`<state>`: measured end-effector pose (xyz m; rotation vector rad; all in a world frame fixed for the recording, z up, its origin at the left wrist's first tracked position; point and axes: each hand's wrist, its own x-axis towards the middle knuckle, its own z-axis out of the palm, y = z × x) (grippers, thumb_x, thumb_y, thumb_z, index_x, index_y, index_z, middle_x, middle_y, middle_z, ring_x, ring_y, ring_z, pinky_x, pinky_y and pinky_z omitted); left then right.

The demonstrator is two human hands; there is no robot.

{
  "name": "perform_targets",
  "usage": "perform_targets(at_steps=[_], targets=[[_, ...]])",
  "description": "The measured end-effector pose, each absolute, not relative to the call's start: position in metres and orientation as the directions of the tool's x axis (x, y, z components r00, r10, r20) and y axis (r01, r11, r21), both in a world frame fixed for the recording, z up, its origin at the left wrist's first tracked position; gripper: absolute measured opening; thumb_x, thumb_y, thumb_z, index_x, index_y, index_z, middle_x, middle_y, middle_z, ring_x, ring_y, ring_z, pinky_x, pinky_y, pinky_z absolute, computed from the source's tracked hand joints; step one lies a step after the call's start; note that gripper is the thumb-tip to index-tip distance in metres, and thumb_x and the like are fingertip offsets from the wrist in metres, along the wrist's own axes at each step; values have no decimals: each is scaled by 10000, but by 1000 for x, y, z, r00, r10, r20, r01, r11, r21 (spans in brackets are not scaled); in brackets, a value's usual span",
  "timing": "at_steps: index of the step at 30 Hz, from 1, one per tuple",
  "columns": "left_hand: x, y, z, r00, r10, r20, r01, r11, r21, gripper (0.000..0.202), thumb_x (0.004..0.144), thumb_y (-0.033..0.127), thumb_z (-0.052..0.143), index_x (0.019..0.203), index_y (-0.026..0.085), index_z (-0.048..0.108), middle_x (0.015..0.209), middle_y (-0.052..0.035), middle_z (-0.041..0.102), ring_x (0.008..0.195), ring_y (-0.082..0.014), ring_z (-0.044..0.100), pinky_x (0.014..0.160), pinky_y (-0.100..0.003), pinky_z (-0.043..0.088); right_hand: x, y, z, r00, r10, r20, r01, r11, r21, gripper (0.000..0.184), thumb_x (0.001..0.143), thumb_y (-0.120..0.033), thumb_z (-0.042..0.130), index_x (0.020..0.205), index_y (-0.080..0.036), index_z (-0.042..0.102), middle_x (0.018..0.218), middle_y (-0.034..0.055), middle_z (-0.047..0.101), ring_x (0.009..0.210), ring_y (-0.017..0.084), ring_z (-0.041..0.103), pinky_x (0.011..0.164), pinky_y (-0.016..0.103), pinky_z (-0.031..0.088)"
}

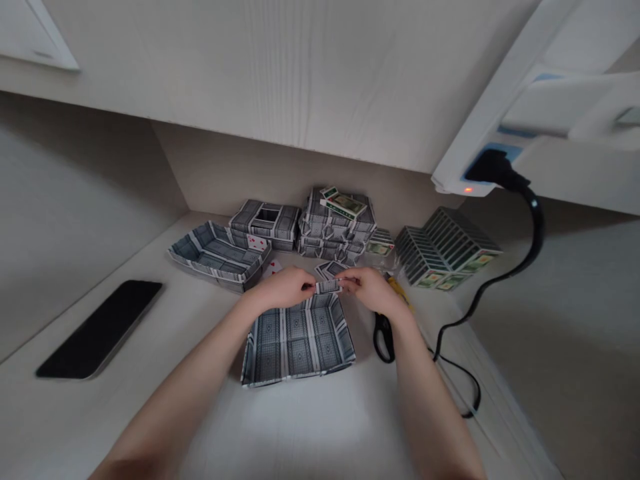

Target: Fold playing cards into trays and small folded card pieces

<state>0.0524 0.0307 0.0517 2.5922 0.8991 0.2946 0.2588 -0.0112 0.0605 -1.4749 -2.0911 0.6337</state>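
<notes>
My left hand [287, 288] and my right hand [369, 288] pinch a playing card [328, 287] by its two ends, patterned back showing. The card is above the far wall of a shallow open box [297, 340] built from playing cards; whether they touch is unclear. Several loose cards [330, 269] lie just behind my fingers. Black-handled scissors [384, 338] rest beside my right wrist, with something yellow [401, 292] partly hidden behind that hand.
Another open card box [215, 257] stands at back left, near a closed one with a square opening [267, 215]. Stacked card boxes [337, 223] carry a small card pack [344, 203]. Rows of packs [445, 247] stand right. A black phone [100, 330] lies left; a cable [500, 277] hangs from the power strip [480, 157].
</notes>
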Motion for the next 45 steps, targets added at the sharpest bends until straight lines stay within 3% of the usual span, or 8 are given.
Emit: perform_targets(at_steps=[6, 21, 25, 32, 45], targets=[[51, 29, 57, 798, 601, 40, 520, -721, 457, 129, 708, 241, 492, 650, 157, 571, 569, 21, 555, 528, -93, 452, 495, -211, 252, 251, -13, 64, -275, 947, 168, 763, 321, -562, 151, 708, -159, 549, 796, -176, 670, 703, 17, 660, 604, 119, 536, 572, 207, 363], [52, 34, 52, 774, 633, 8, 573, -704, 420, 116, 721, 211, 503, 635, 158, 561, 565, 2, 549, 534, -112, 458, 500, -221, 255, 246, -11, 59, -268, 949, 164, 791, 315, -525, 107, 706, -165, 560, 765, -174, 649, 722, 18, 660, 636, 124, 543, 585, 210, 345], [52, 34, 52, 770, 638, 1, 564, -682, 465, 64, 703, 191, 520, 691, 169, 579, 582, 16, 564, 557, -110, 474, 508, -211, 261, 247, -9, 54, -265, 952, 151, 789, 305, -533, 102, 695, -143, 550, 736, -167, 640, 697, 18, 652, 629, 123, 538, 585, 210, 344], [53, 32, 53, 763, 646, -10, 570, -665, 483, 105, 699, 168, 508, 613, 158, 568, 545, 19, 550, 529, -103, 454, 499, -213, 248, 246, -7, 51, -257, 949, 182, 765, 315, -562, 102, 687, -124, 534, 697, -160, 629, 623, 10, 627, 579, 119, 526, 554, 208, 340], [54, 32, 52, 765, 644, 20, 563, -683, 466, 127, 708, 174, 498, 602, 157, 565, 526, 6, 534, 506, -108, 424, 500, -229, 240, 247, -1, 37, -213, 956, 202, 697, 294, -654, 65, 666, -142, 543, 648, -152, 605, 620, 8, 617, 578, 118, 523, 537, 204, 344]])
